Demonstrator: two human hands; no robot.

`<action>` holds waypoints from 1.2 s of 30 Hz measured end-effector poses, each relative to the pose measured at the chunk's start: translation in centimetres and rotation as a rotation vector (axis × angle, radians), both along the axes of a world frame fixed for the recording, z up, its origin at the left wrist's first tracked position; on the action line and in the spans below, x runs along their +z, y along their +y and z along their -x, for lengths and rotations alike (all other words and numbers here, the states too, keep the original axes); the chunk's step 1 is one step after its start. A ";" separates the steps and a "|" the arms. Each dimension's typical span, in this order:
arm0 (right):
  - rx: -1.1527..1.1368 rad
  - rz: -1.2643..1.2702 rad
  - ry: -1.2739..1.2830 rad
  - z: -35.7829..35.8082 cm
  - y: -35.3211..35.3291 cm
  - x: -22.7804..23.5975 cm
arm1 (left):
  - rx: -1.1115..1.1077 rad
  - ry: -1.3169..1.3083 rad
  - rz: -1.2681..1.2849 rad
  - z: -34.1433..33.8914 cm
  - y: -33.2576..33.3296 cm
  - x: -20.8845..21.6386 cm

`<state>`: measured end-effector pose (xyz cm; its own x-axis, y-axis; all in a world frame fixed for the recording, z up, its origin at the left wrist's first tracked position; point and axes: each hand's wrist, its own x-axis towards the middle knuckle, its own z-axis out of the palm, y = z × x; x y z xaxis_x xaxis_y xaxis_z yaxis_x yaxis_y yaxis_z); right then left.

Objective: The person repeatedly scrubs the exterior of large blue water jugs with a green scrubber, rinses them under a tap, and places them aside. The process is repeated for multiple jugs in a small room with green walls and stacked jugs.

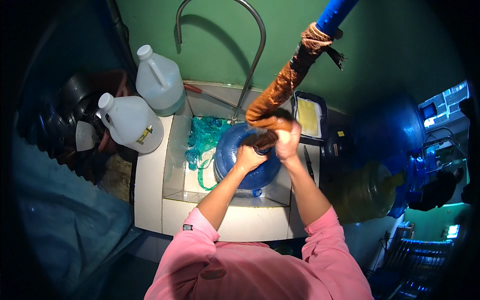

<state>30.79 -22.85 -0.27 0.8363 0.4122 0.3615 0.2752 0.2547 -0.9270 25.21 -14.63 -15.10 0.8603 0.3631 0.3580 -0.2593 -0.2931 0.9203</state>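
A round blue water jug [247,175] stands in the tiled sink [175,175], its neck toward me. My left hand [251,158] is closed at the neck, with brown cloth bunched over it; whether the fingers grip neck or cloth is partly hidden. My right hand [288,142] is wrapped around the lower part of a brown cloth [280,90], just above the jug. That cloth covers the end of a blue pole [335,17] and is tied with cord [316,37] near the top. Green netting [207,132] lies beside the jug, and a small blue cap [257,192] is in front.
Two white plastic jugs [160,82] [131,122] stand on the left ledge. A curved metal faucet [259,50] rises behind the sink. To the right are a tray with a yellow sponge [308,117], a knife [308,162] and more large bottles [370,190]. A blue curtain [65,215] hangs left.
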 end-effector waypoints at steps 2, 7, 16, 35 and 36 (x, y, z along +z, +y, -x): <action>0.005 0.299 -0.091 0.8 -0.7 -1.9 | -0.046 0.141 0.029 0.5 0.6 0.5; 0.116 0.318 0.060 4.0 -2.5 -8.1 | -0.499 0.128 0.601 0.9 4.4 4.7; 0.508 0.447 0.022 -0.2 2.9 -14.3 | -0.209 0.363 0.017 -2.0 5.4 11.0; -0.118 0.405 -0.167 0.3 5.7 -13.5 | -0.284 0.173 -0.690 -1.3 9.5 9.2; 0.131 0.444 -0.235 0.8 5.9 -13.9 | -0.279 0.187 -0.665 -1.2 9.8 8.9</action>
<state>30.00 -16.92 -14.21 0.6847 0.6642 0.3000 0.4810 -0.1026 -0.8707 26.45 -4.85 -6.20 0.9568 -0.1198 0.2647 -0.2620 -0.7499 0.6074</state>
